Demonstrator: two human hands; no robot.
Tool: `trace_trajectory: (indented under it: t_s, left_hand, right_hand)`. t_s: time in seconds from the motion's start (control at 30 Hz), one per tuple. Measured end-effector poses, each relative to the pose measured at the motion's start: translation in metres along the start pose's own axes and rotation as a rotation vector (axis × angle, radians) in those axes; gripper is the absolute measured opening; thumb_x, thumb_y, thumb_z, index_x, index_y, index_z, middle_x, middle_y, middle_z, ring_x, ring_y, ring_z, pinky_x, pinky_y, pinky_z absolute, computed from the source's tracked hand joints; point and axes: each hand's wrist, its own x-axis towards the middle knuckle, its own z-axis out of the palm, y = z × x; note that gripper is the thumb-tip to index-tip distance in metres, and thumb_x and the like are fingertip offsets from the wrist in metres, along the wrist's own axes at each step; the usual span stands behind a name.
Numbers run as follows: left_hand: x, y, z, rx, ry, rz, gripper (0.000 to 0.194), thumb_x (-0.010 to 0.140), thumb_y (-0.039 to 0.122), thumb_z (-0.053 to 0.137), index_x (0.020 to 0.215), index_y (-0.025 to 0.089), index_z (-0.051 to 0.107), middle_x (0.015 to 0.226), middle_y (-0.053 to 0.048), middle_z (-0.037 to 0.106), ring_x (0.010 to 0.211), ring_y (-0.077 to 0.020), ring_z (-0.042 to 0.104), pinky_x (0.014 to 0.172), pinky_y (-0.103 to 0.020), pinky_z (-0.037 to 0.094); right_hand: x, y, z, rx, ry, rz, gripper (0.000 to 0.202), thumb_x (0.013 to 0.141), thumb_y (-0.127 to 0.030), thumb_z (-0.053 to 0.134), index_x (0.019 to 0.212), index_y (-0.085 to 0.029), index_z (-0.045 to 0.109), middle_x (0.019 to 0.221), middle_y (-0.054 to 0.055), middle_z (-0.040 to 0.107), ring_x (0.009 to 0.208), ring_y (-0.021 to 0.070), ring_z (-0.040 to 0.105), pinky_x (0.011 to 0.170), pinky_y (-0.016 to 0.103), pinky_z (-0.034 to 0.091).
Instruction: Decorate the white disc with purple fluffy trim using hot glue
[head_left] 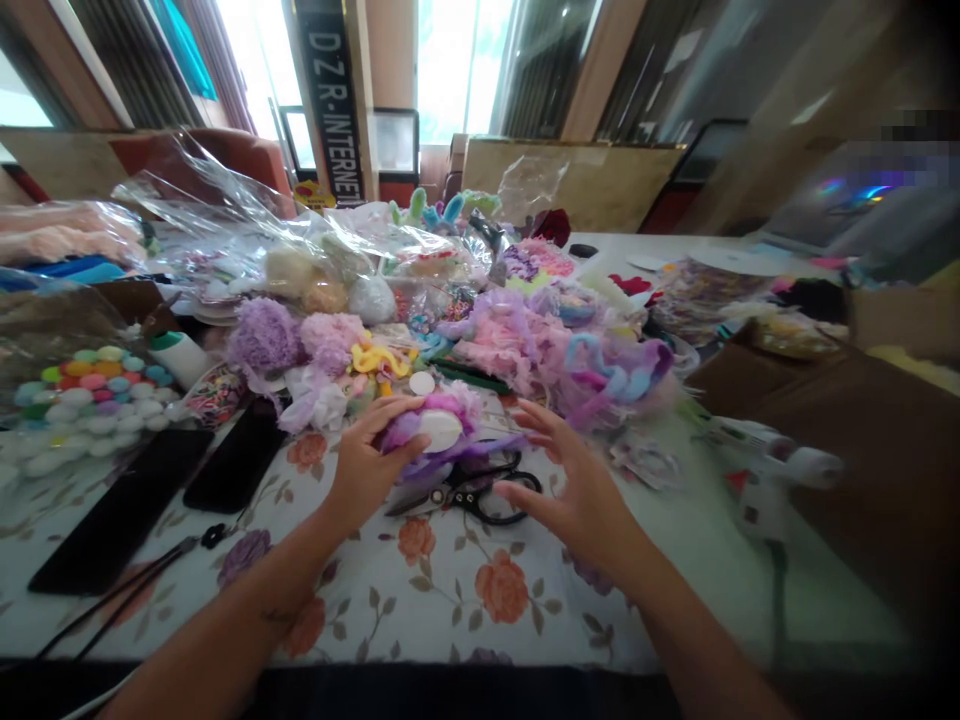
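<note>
My left hand (379,450) is closed around a purple and pink fluffy craft piece (401,428) with a smooth white oval (441,432) facing up. A strand of purple fluff (487,447) trails from it toward the right. My right hand (566,475) hovers just beyond that strand, fingers spread and curved, with nothing visible in them. Beneath and between the hands, black-handled scissors (480,497) rest on the flowered tablecloth (450,610), blades pointing left. A small white disc (421,383) lies just behind the craft piece.
Two dark phone-like slabs (124,510) (236,460) lie at left, near a bag of coloured pompoms (97,395). Yarn and fluff (510,340) heap up behind the hands. At right stand a white glue gun (765,465) and a brown cardboard box (847,440).
</note>
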Motion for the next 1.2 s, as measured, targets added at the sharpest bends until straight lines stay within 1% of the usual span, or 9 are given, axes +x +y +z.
trace_trajectory:
  t_s: [0.1,0.2,0.4,0.57,0.7,0.77,0.97,1.1,1.2]
  left_hand:
    - [0.000,0.000,0.000,-0.005,-0.031,0.023,0.037,0.076,0.031,0.078,0.111,0.024,0.071,0.116,-0.005,0.069,0.111,-0.0213,0.063,0.102,-0.034,0.048]
    - [0.000,0.003,-0.001,-0.009,-0.027,0.024,0.036,0.075,0.031,0.078,0.110,0.024,0.071,0.114,-0.006,0.069,0.110,-0.0214,0.063,0.101,-0.034,0.048]
    - [-0.001,0.010,0.002,-0.033,-0.072,0.065,0.035,0.076,0.028,0.078,0.109,0.023,0.071,0.112,-0.007,0.070,0.107,-0.0211,0.065,0.098,-0.034,0.050]
    - [-0.002,0.013,0.002,-0.091,-0.151,0.051,0.040,0.076,0.030,0.077,0.115,0.022,0.069,0.117,-0.008,0.068,0.112,-0.0235,0.062,0.101,-0.036,0.049]
    - [0.000,0.007,-0.003,-0.279,-0.215,-0.064,0.035,0.091,0.033,0.049,0.115,0.022,0.071,0.126,-0.008,0.066,0.121,-0.0273,0.058,0.106,-0.042,0.044]
    - [0.002,0.004,-0.005,-0.349,-0.234,-0.131,0.040,0.089,0.025,0.041,0.113,0.022,0.072,0.127,-0.007,0.067,0.123,-0.0279,0.057,0.106,-0.044,0.044]
    - [0.008,0.006,-0.012,-0.309,-0.350,-0.130,0.046,0.075,0.010,0.059,0.116,0.026,0.071,0.126,-0.005,0.067,0.123,-0.0261,0.057,0.108,-0.040,0.044]
    - [0.008,0.004,-0.011,-0.333,-0.380,-0.088,0.046,0.076,0.013,0.069,0.120,0.026,0.068,0.129,-0.009,0.064,0.122,-0.0267,0.058,0.104,-0.039,0.048]
    - [0.006,0.001,-0.007,-0.360,-0.345,-0.072,0.045,0.076,0.018,0.073,0.121,0.024,0.068,0.129,-0.012,0.063,0.123,-0.0274,0.058,0.104,-0.040,0.048]
  right_hand:
    - [0.033,-0.002,0.020,0.119,-0.059,-0.101,0.095,0.069,-0.042,0.082,0.148,-0.031,0.030,0.141,0.011,0.052,0.131,0.0304,0.048,0.109,0.051,0.039]
    - [0.050,-0.002,0.035,0.265,-0.121,-0.093,0.102,0.062,-0.042,0.086,0.147,-0.027,0.032,0.140,0.013,0.051,0.131,0.0321,0.047,0.108,0.051,0.040]
    - [0.045,0.000,0.047,0.525,-0.097,0.077,0.086,0.062,-0.039,0.086,0.137,-0.027,0.046,0.137,0.010,0.053,0.120,0.0306,0.056,0.100,0.046,0.049]
    - [0.040,0.004,0.044,0.633,-0.078,0.116,0.082,0.062,-0.034,0.087,0.135,-0.027,0.048,0.126,0.007,0.061,0.102,0.0241,0.064,0.088,0.038,0.056]
    - [0.040,0.006,0.044,0.648,-0.070,0.123,0.080,0.064,-0.029,0.085,0.135,-0.028,0.049,0.106,0.004,0.067,0.095,0.0223,0.065,0.082,0.036,0.057]
    - [0.041,0.006,0.043,0.625,-0.066,0.121,0.079,0.064,-0.028,0.085,0.134,-0.027,0.050,0.104,0.003,0.067,0.094,0.0216,0.065,0.081,0.035,0.057]
    - [0.040,0.008,0.037,0.572,-0.087,0.100,0.075,0.066,-0.030,0.084,0.134,-0.028,0.052,0.115,0.004,0.064,0.094,0.0206,0.063,0.080,0.034,0.056]
    - [0.041,0.008,0.034,0.535,-0.080,0.085,0.073,0.065,-0.029,0.084,0.132,-0.028,0.054,0.119,0.004,0.063,0.096,0.0204,0.062,0.085,0.035,0.055]
    - [0.042,0.006,0.035,0.561,-0.069,0.082,0.073,0.064,-0.028,0.084,0.131,-0.027,0.054,0.117,0.004,0.065,0.096,0.0205,0.063,0.086,0.036,0.055]
